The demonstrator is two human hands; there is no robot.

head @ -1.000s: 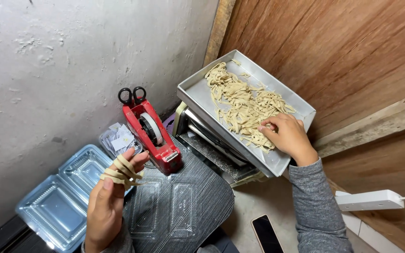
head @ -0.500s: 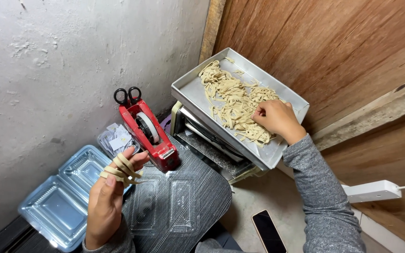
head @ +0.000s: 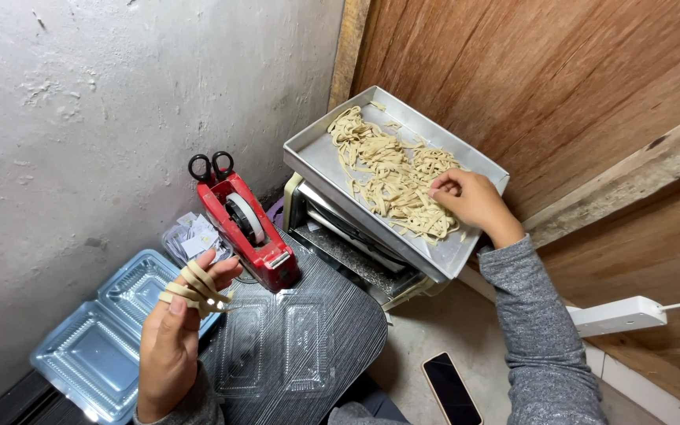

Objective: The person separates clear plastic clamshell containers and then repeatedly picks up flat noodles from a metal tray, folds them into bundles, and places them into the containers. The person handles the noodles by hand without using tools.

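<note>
Holding a few noodle strips (head: 195,287) draped over the left hand (head: 175,330), fingers half curled. Pinching more from the noodle pile (head: 391,177) in the metal tray (head: 320,161) with the right hand (head: 470,201); clear containers (head: 104,338) left of the tray lying unfilled.

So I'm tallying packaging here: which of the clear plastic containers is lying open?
The hinged container at far left, below the left hand, lies open, both halves showing. The two clear boxes on the dark striped surface look closed.

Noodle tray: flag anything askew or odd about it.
The tray sits tilted on a machine, overhanging it on the near side. The right hand rests on the noodles. Nothing has spilled.
</note>
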